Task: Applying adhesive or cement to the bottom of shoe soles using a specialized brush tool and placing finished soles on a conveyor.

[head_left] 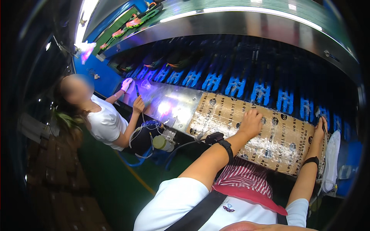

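My left hand (251,124) rests palm down on a cardboard sheet (216,115), its fingers slightly bent and holding nothing. The brown sheet carries dark print, is covered in shiny clear film, and lies on the bench in front of me. At the sheet's right end is my right hand (320,128), fingers drawn together near a small greyish piece. What those fingers hold is too small to make out. A flat white, sole-shaped item (332,161) hangs or stands just beyond my right wrist.
Blue-lit racks (236,87) line the bench's far side under a metal hood (246,29). Colourful shoe parts (135,22) lie on top. At left, a co-worker (110,119) in white holds a pen-like tool (137,91) over the metal bench (154,98). A container (162,143) and tubing hang nearby.
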A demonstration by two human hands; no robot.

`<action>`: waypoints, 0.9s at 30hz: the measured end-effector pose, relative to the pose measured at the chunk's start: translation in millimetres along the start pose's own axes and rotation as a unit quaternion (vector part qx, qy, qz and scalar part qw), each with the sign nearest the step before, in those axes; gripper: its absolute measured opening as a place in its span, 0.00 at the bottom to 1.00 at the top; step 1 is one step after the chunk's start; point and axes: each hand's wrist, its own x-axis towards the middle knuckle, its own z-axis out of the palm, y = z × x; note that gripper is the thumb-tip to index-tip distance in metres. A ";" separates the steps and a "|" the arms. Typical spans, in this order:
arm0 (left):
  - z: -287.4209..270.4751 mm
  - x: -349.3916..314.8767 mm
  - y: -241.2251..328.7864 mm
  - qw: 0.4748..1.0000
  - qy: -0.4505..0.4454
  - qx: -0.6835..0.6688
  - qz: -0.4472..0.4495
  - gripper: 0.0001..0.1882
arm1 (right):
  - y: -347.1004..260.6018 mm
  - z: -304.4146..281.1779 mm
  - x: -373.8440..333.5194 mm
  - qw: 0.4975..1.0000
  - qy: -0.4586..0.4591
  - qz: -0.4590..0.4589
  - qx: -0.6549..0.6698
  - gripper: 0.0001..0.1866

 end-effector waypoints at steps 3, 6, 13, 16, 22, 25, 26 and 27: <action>-0.8 -0.2 0.4 1.000 -0.005 0.004 -0.009 0.11 | -3.5 1.2 -2.3 0.999 -0.001 -0.023 -0.046 0.13; -1.4 0.2 3.2 1.000 -0.014 0.005 -0.014 0.11 | -0.8 -1.0 -1.0 0.999 0.007 -0.030 -0.040 0.13; -3.8 -1.0 -0.2 1.000 0.007 0.009 -0.013 0.11 | 5.5 0.5 3.9 0.999 -0.001 -0.022 -0.038 0.14; -5.2 -1.9 -3.4 1.000 0.007 0.019 -0.017 0.10 | 11.8 3.9 5.2 1.000 0.002 -0.016 -0.018 0.13; 2.7 -2.5 -2.6 1.000 0.016 0.017 0.007 0.10 | 13.3 -7.5 7.4 0.999 -0.001 -0.024 -0.025 0.13; -0.7 -6.0 -8.6 1.000 0.013 0.005 -0.006 0.10 | 7.5 1.3 5.5 0.999 -0.013 -0.032 -0.029 0.14; -0.4 -5.5 -7.2 1.000 0.013 0.005 -0.008 0.10 | 5.9 0.8 5.5 0.999 -0.014 -0.031 -0.029 0.14; -0.3 -5.3 -6.1 1.000 0.016 0.005 -0.007 0.10 | 4.6 0.8 5.1 0.999 -0.008 -0.031 -0.034 0.14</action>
